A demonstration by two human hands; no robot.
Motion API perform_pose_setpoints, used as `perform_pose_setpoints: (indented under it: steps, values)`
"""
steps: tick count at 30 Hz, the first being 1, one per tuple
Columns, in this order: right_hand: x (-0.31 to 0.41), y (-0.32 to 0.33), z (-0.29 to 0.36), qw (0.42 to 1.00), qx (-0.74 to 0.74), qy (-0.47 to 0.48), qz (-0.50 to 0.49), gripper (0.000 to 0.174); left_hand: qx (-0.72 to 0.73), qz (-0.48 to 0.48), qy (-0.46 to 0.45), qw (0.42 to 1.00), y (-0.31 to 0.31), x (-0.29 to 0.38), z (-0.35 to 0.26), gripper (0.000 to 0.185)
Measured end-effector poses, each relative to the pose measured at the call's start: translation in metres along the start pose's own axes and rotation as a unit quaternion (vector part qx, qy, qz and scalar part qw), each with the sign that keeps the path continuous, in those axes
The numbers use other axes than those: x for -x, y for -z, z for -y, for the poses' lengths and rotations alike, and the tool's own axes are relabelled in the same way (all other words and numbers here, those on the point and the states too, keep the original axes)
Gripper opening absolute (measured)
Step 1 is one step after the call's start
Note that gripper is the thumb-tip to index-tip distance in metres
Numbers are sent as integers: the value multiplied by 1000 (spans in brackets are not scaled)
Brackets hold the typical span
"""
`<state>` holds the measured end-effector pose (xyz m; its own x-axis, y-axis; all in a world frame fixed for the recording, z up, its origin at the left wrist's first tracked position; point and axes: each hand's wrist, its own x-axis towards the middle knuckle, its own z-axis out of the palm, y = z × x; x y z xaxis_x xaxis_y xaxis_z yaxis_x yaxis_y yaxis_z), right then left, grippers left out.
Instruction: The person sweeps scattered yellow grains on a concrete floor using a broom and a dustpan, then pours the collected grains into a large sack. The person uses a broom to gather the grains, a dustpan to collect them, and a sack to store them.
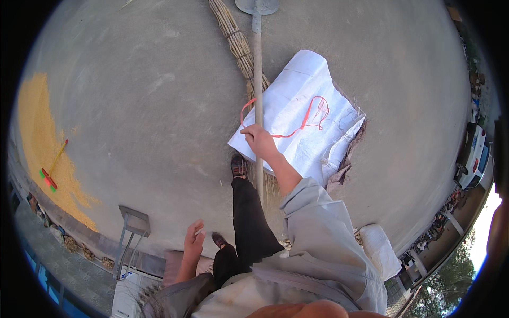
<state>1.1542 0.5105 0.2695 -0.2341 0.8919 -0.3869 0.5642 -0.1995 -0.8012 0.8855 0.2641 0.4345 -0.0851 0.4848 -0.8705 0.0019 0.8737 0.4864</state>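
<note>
My right hand reaches down over the wooden handle of a shovel. Its fingertips pinch a red plastic strap, which loops out on both sides of the hand. Whether the hand also touches the handle I cannot tell. Beneath lies a white woven sack, spread flat with frayed threads at its right edge. A bundled twig broom runs partly under the sack and beside the handle. My left hand hangs low with bent fingers; a small pale spot shows near the thumb, too unclear to name.
Yellow grain lies spread at the left, with a small broom on it. A metal stand rises beside an air-conditioner unit. A full white sack sits at the lower right. A white car is parked far right.
</note>
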Motion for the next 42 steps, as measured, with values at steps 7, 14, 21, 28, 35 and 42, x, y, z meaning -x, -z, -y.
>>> perform_pose_setpoints:
  steps: [7,14,21,28,35,42]
  values:
    - [138,-7,249,892,-386,97,216,16,10,89,-343,935,-34,14,-103,39]
    - [125,59,322,813,-574,95,37,17,-69,82,-231,967,121,120,-67,24]
    - [143,143,410,806,-549,198,-92,27,10,-96,-250,963,344,274,39,24]
    - [249,-23,528,958,239,138,-82,33,214,-125,-289,925,458,460,188,24]
    - [556,-412,730,687,136,508,501,57,359,-164,-341,853,481,621,284,24]
    - [693,-530,828,564,257,429,658,30,414,-335,-351,770,488,718,384,26]
